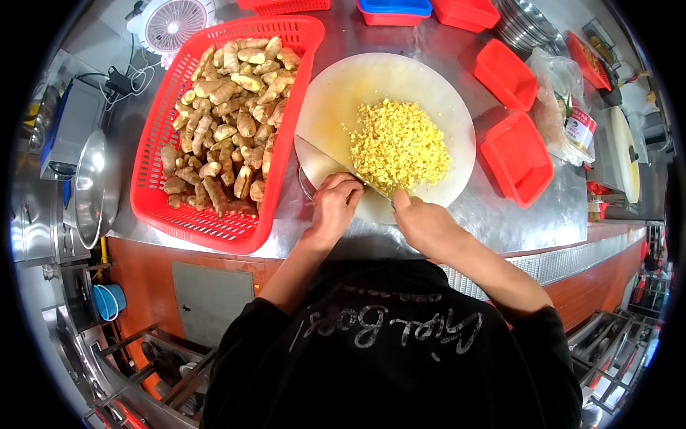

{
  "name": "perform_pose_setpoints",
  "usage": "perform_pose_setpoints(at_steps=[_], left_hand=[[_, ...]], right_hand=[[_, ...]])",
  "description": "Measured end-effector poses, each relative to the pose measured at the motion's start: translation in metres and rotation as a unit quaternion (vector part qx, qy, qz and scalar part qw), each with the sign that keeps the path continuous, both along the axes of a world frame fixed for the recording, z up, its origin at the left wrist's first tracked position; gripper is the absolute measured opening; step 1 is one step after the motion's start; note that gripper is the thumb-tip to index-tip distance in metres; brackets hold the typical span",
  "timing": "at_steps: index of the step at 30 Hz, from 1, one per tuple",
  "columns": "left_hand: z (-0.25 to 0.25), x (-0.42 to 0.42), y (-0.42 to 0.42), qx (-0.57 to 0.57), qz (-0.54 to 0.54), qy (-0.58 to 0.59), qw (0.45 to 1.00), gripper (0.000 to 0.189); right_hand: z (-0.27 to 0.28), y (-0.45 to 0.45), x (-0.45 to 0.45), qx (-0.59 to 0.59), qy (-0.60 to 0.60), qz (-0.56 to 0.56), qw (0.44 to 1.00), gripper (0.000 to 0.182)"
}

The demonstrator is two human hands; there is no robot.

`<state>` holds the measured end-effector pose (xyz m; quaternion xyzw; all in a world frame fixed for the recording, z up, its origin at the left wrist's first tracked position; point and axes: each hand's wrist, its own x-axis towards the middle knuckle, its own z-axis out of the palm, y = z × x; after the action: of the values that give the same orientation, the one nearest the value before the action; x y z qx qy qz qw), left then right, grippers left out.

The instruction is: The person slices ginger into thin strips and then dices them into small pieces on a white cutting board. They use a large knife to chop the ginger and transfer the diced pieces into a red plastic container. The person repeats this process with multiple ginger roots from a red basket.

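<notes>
My right hand [420, 217] grips the handle of a kitchen knife [370, 184], whose blade slants up and left over the near part of a round white cutting board [327, 115]. My left hand [336, 201] rests at the board's near left edge, fingers curled against the blade. Whatever may be under those fingertips is hidden. A heap of finely chopped yellow ginger [402, 145] lies on the board just beyond the blade. To the left stands a large red slotted plastic basket [268, 228], holding many unchopped ginger pieces [230, 118].
Two red plastic baskets [506, 75] [519, 158] stand right of the board, beside a clear plastic bag [554, 102]. Stacked steel bowls [525, 27] and blue and red baskets [394, 8] line the far side. A fan [172, 27] and a steel basin [94, 187] are at left.
</notes>
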<state>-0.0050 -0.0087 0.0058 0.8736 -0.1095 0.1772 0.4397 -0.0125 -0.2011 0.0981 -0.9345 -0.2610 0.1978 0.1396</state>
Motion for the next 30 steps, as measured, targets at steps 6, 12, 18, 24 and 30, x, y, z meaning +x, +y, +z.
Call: perform_pose_setpoints(at_steps=[6,12,18,24,30], left_hand=[[-0.004,-0.001,0.004,-0.001,0.005,-0.022,1.0,0.011],[0.006,-0.004,0.003,-0.003,-0.003,-0.018,1.0,0.014],[0.004,-0.007,0.011,0.02,0.012,0.025,0.999,0.011],[0.004,-0.003,0.008,0.012,0.002,0.021,1.0,0.011],[0.002,-0.006,0.01,0.013,0.016,0.025,0.999,0.011]], right_hand=[[0.054,0.004,0.015,0.0,0.076,0.008,0.997,0.024],[-0.003,0.003,0.003,0.027,0.021,-0.05,0.998,0.017],[0.041,0.004,0.012,0.012,0.055,-0.002,0.998,0.02],[0.002,0.008,0.003,0.017,0.024,-0.01,1.0,0.022],[0.033,0.004,0.0,0.004,0.063,0.005,0.998,0.022]])
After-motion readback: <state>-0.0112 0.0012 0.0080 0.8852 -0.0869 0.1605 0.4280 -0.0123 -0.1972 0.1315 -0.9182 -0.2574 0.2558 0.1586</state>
